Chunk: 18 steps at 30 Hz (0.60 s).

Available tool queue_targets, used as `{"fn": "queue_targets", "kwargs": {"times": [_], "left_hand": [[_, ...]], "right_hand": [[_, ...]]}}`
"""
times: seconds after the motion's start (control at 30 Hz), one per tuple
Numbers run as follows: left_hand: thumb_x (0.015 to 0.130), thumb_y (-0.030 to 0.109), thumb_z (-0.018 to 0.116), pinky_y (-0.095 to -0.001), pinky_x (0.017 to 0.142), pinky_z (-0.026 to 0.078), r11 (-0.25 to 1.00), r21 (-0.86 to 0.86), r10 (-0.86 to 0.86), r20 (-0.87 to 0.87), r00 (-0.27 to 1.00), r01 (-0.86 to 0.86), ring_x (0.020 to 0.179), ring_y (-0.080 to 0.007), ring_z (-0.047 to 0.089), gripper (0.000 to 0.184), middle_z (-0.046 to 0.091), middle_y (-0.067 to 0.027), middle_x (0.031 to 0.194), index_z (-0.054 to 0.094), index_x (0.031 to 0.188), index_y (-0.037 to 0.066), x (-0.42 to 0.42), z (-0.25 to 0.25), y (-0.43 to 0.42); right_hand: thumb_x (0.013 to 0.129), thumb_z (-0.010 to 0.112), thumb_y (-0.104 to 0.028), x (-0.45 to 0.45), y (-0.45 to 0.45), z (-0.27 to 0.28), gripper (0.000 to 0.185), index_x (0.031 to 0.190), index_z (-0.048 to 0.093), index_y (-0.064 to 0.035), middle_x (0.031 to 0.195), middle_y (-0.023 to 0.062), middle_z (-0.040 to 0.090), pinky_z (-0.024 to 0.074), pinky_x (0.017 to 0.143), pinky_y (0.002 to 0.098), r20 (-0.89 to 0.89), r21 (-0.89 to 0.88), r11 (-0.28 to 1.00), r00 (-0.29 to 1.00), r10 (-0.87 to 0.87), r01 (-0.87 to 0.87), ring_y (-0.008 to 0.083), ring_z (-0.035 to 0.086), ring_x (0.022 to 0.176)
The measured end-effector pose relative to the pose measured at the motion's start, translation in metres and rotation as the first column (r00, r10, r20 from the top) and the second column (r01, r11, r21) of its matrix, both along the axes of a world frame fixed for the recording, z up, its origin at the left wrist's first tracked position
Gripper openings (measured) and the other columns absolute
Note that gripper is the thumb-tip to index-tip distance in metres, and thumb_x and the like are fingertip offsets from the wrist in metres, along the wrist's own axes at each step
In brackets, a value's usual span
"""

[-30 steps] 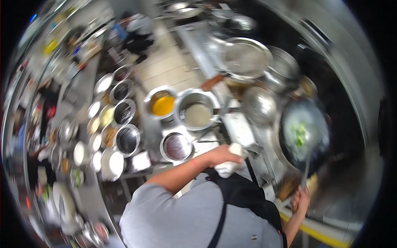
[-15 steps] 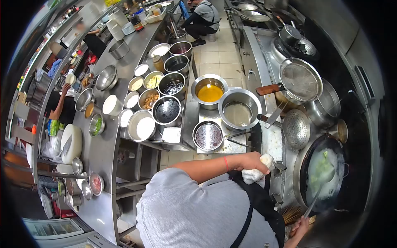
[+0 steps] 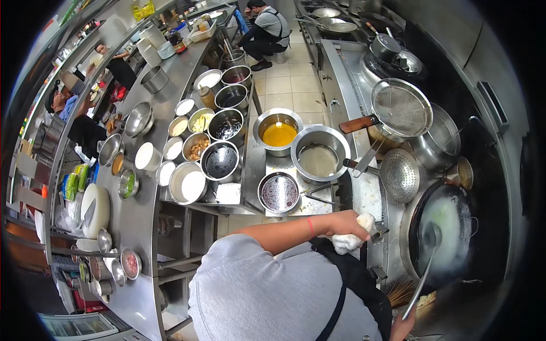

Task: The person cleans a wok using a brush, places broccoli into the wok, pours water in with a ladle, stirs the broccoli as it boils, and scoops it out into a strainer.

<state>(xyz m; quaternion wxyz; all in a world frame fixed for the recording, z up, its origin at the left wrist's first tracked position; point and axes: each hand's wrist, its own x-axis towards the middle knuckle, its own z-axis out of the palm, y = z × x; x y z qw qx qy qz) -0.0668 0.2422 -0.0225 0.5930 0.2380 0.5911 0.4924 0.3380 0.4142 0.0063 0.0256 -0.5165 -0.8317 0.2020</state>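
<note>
My left hand point(image 3: 354, 223), with a red band at the wrist, is closed around a folded white cloth point(image 3: 347, 243) beside the stove's front edge. Low in the view, my right hand point(image 3: 402, 327) grips the long handle of a metal ladle point(image 3: 422, 287). The ladle's bowl is over the left part of a dark wok point(image 3: 420, 199) on the right. Inside the wok is cloudy, pale green liquid point(image 3: 448, 221) with steam over it. What the ladle's bowl holds, if anything, I cannot make out.
Above the wok lie a perforated skimmer point(image 3: 400, 176) and a wooden-handled mesh strainer point(image 3: 401, 108). Pots of yellow liquid point(image 3: 279, 135) and clear liquid point(image 3: 318, 160) stand ahead. Several sauce containers line the steel counter point(image 3: 149, 227). A person point(image 3: 271, 31) crouches in the aisle.
The ladle's bowl has moved left within the wok, and my right hand has dropped lower. Green pieces showing earlier on the liquid are no longer distinct. My left hand still holds the cloth.
</note>
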Motion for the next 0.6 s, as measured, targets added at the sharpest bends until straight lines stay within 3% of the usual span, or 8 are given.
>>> {"fn": "queue_targets", "kwargs": {"times": [0.07, 0.23, 0.3, 0.43, 0.47, 0.5, 0.53, 0.6], "left_hand": [[0.068, 0.029, 0.078, -0.0303, 0.069, 0.050, 1.000, 0.015, -0.023, 0.117, 0.993, 0.021, 0.075, -0.0181, 0.063, 0.044, 0.067, -0.0098, 0.087, 0.065, 0.096, -0.002, 0.003, 0.005, 0.002], [0.069, 0.026, 0.077, -0.0310, 0.068, 0.051, 1.000, 0.015, 0.007, -0.026, 1.000, -0.006, 0.076, -0.0183, 0.064, 0.041, 0.067, -0.0104, 0.087, 0.065, 0.096, -0.002, -0.004, -0.002, -0.005], [0.069, 0.026, 0.077, -0.0309, 0.070, 0.051, 0.999, 0.019, 0.038, 0.011, 0.999, -0.038, 0.076, -0.0181, 0.064, 0.040, 0.067, -0.0103, 0.087, 0.065, 0.096, -0.001, -0.007, 0.003, -0.013], [0.070, 0.026, 0.077, -0.0308, 0.070, 0.051, 0.997, -0.009, 0.073, 0.039, 0.997, -0.072, 0.075, -0.0178, 0.064, 0.037, 0.067, -0.0097, 0.086, 0.066, 0.094, 0.000, -0.003, -0.006, -0.017], [0.070, 0.025, 0.077, -0.0310, 0.070, 0.051, 0.999, 0.012, 0.050, 0.090, 0.995, -0.052, 0.076, -0.0174, 0.063, 0.038, 0.067, -0.0092, 0.087, 0.066, 0.096, 0.000, -0.002, -0.009, -0.016], [0.070, 0.024, 0.077, -0.0313, 0.070, 0.050, 0.999, 0.032, 0.028, 0.139, 0.990, -0.033, 0.077, -0.0171, 0.063, 0.038, 0.066, -0.0087, 0.089, 0.067, 0.098, 0.000, 0.000, -0.010, -0.017], [0.070, 0.024, 0.077, -0.0313, 0.070, 0.050, 0.999, 0.027, 0.031, 0.140, 0.990, -0.035, 0.077, -0.0171, 0.063, 0.038, 0.066, -0.0087, 0.089, 0.067, 0.098, 0.000, 0.001, -0.009, -0.017], [0.070, 0.023, 0.077, -0.0313, 0.070, 0.051, 1.000, 0.009, 0.016, 0.132, 0.991, -0.018, 0.076, -0.0175, 0.063, 0.037, 0.066, -0.0087, 0.089, 0.066, 0.097, 0.000, 0.004, -0.003, -0.012]], "right_hand": [[0.076, 0.055, -0.001, 0.000, 0.037, -0.031, 0.060, 0.134, 0.041, 0.0043, 0.129, 0.0246, 0.051, 0.0358, 0.100, 0.0394, 0.029, 0.085, 0.996, 0.999, -0.018, 0.016, 0.0359, 0.048, 0.122], [0.077, 0.059, -0.006, 0.020, 0.103, -0.058, 0.058, 0.132, 0.043, 0.0042, 0.124, 0.0255, 0.054, 0.0379, 0.098, 0.0389, -0.144, 0.100, 0.986, 0.983, -0.116, 0.131, 0.0355, 0.052, 0.115], [0.077, 0.060, -0.001, 0.043, 0.128, -0.090, 0.053, 0.128, 0.046, 0.0033, 0.095, 0.0121, 0.061, 0.0464, 0.072, 0.0277, -0.396, 0.131, 0.964, 0.904, -0.163, 0.231, 0.0183, 0.060, 0.080], [0.082, 0.060, -0.006, 0.045, 0.149, -0.120, 0.031, 0.112, 0.053, 0.0000, 0.075, 0.0052, 0.055, 0.0435, 0.050, 0.0241, -0.418, 0.476, 0.860, 0.907, 0.041, 0.181, 0.0118, 0.054, 0.056], [0.085, 0.059, -0.010, 0.016, 0.126, -0.088, 0.022, 0.104, 0.051, -0.0037, 0.071, 0.0030, 0.052, 0.0412, 0.043, 0.0233, -0.558, -0.063, 0.936, 0.766, -0.320, 0.346, 0.0098, 0.050, 0.049], [0.088, 0.059, -0.013, -0.008, 0.106, -0.068, 0.015, 0.097, 0.049, -0.0075, 0.066, 0.0008, 0.049, 0.0389, 0.035, 0.0224, -0.465, -0.591, 0.719, 0.573, -0.675, 0.367, 0.0078, 0.046, 0.043], [0.088, 0.059, -0.013, -0.021, 0.096, -0.063, 0.015, 0.097, 0.049, -0.0075, 0.066, 0.0008, 0.049, 0.0389, 0.035, 0.0224, -0.461, -0.594, 0.716, 0.575, -0.676, 0.366, 0.0078, 0.046, 0.043], [0.090, 0.055, -0.018, -0.036, 0.079, -0.056, 0.015, 0.087, 0.042, -0.0128, 0.062, -0.0020, 0.041, 0.0290, 0.027, 0.0235, -0.442, -0.863, 0.483, 0.240, -0.864, 0.149, 0.0062, 0.034, 0.037]]}}
